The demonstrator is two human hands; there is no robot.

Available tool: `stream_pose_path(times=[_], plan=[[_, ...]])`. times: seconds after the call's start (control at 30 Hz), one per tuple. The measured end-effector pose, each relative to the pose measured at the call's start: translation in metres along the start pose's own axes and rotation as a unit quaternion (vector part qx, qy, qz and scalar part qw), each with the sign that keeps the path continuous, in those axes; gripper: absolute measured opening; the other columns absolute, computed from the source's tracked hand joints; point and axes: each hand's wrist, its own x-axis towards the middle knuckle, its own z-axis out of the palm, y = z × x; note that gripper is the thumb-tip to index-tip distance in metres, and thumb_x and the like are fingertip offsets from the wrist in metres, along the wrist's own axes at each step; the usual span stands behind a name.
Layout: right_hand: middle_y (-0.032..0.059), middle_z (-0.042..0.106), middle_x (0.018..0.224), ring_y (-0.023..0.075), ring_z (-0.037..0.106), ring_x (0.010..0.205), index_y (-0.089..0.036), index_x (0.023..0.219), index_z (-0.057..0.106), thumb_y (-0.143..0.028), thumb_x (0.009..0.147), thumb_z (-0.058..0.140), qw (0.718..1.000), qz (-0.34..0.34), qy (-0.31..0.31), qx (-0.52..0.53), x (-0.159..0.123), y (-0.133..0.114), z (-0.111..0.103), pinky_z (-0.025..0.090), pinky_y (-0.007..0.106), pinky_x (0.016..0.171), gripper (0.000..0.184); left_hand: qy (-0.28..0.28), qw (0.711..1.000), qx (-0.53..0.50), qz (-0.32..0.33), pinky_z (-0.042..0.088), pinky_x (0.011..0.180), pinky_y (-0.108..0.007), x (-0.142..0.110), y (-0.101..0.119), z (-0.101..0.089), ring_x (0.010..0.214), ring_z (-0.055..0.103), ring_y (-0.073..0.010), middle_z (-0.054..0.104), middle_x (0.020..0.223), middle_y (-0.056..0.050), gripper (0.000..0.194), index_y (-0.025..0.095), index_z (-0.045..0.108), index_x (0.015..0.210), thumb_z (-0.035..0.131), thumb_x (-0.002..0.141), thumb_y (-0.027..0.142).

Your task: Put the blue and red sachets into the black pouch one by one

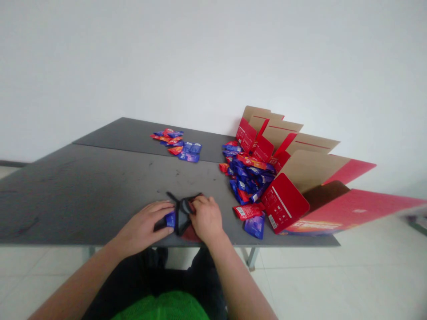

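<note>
Looking forward and down from wearer's head, over shirt (163, 306), across table (100, 191) to wall (167, 58). Set near, above and behind left hand (143, 224) and right hand (206, 218); reaching wide to boxes (287, 195) at right and floor (300, 280) below table edge.

Cartons (287, 201) and heaped packets (245, 175) on a dark table (100, 191) suggest a workroom.

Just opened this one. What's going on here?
A person is working bare-handed at the near edge of a dark grey table. The right hand holds a small black-and-maroon pouch-like item; the left hand is at its other side, thumb and fingers around a small shiny blue packet. Whether that packet is partly inside is unclear. To the right, a heap of red and blue foil packets lies beside open red cardboard boxes.
</note>
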Motion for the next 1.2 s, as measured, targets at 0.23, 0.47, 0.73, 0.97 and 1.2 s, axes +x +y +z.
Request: stream_pose_path(times=[0.23,0.47,0.73,0.97,1.2], plan=[[0.0066,0.069,0.118,0.0250,0.054,0.105,-0.022,0.105,0.073,-0.029,0.099,0.061,0.997,0.037,0.058,-0.020,0.003,-0.004,-0.017,0.044,0.035,0.090,0.015,0.002,1.000,0.002,0.005,0.044,0.119,-0.050,0.001,-0.001,0.000,0.136,0.057,-0.0337,0.062,0.148,-0.010,0.051,0.027,0.066,0.137,0.070,0.090,0.044],[0.0034,0.070,0.109,0.0231,0.055,0.101,-0.024,0.100,0.073,-0.032,0.103,0.055,0.998,-0.044,0.022,0.034,-0.008,-0.024,0.012,0.043,0.034,0.088,0.020,0.022,1.000,-0.003,0.002,0.046,0.119,-0.046,0.000,-0.001,0.000,0.133,0.060,-0.0339,0.067,0.143,-0.010,0.043,0.025,0.072,0.128,0.069,0.087,0.039],[0.0066,0.070,0.115,0.0248,0.055,0.104,-0.023,0.102,0.074,-0.033,0.102,0.057,0.998,0.039,0.055,-0.012,0.003,-0.001,-0.017,0.044,0.036,0.089,0.019,0.018,1.000,0.003,-0.006,0.046,0.118,-0.051,-0.001,-0.007,0.003,0.134,0.060,-0.0349,0.064,0.146,-0.010,0.055,0.027,0.067,0.136,0.072,0.086,0.049],[0.0040,0.070,0.107,0.0231,0.056,0.100,-0.024,0.097,0.073,-0.029,0.100,0.058,0.999,-0.045,0.011,0.018,-0.002,-0.023,0.009,0.044,0.034,0.087,0.015,0.015,1.000,-0.001,-0.007,0.048,0.116,-0.048,0.001,-0.003,0.001,0.132,0.061,-0.0340,0.067,0.142,-0.012,0.051,0.025,0.066,0.135,0.069,0.088,0.041],[0.0101,0.070,0.108,0.0257,0.057,0.102,-0.022,0.098,0.074,-0.034,0.104,0.053,0.997,0.063,0.036,-0.032,0.012,-0.004,-0.014,0.046,0.036,0.087,0.025,0.011,1.000,0.000,-0.014,0.046,0.118,-0.051,0.001,0.001,-0.002,0.134,0.059,-0.0344,0.064,0.145,-0.011,0.054,0.026,0.067,0.137,0.070,0.088,0.049]])
